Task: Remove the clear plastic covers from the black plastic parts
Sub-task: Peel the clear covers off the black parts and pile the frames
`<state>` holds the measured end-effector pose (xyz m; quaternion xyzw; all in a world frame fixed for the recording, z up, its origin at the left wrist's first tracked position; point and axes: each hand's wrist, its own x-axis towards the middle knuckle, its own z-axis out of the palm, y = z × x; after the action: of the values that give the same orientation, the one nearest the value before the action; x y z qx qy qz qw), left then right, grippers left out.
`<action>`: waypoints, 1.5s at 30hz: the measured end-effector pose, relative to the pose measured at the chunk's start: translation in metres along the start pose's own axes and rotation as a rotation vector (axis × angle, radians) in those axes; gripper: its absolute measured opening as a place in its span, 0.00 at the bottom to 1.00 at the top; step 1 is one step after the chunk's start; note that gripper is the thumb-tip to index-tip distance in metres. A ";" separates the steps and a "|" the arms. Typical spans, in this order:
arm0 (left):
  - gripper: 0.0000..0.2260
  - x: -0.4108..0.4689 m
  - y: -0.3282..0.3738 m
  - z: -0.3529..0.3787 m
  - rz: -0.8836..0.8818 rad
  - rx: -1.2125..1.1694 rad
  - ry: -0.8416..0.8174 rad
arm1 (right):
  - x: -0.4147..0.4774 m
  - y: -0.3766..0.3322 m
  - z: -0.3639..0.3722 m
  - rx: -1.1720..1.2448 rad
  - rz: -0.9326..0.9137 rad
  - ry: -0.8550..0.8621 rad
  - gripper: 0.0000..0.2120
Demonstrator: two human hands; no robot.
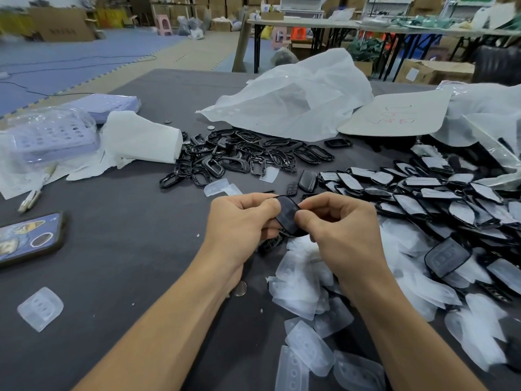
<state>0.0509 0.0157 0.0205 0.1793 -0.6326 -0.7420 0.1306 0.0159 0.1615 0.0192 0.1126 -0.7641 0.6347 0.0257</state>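
**Operator:** What is the room behind my bench like?

**Observer:** You face a storeroom. Blue foam mats [70, 52] cover the floor to your left. Cardboard boxes [62, 26] stand along the far wall, and folding tables [310, 24] stand beyond your bench on the right.

**Operator:** And the bench?

**Observer:** Your table [127, 249] has a dark grey surface. At its far side lies a big white plastic bag [296, 103], and a cardboard sheet [394, 114] marked in red lies just beside it on the right. Down your right side spreads a pile of black parts [423, 198] with covers on. Nearer you, a drift of loose clear covers [304, 292] touches that pile. Past your hands sits a heap of bare black frames [248, 156]. To your left lie a paper roll [141, 139], a lilac tray [53, 134] in clear wrap, a phone [28, 238] at the edge and one stray cover [41, 309].

**Operator:** My hands?

**Observer:** Your left hand [239, 221] and right hand [344, 230] meet above the table, at the near end of the loose covers. Both pinch one black part [287, 215] between them. Your left thumb and fingers grip its left edge and your right ones grip its right edge, so each hand is clamped on it. It has a greyish sheen, so its cover may be on, but I can't tell for sure.
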 end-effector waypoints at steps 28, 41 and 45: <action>0.08 -0.005 -0.003 0.006 0.069 0.019 0.047 | -0.001 0.002 0.002 0.175 0.003 0.022 0.07; 0.13 0.002 -0.004 0.006 0.036 0.103 0.149 | 0.001 0.003 0.004 0.154 0.066 0.003 0.16; 0.06 0.003 -0.002 0.004 -0.036 -0.042 0.106 | -0.005 0.001 0.000 -0.333 -0.183 -0.023 0.20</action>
<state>0.0471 0.0182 0.0187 0.2271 -0.6057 -0.7468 0.1546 0.0205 0.1622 0.0174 0.1830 -0.8455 0.4931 0.0927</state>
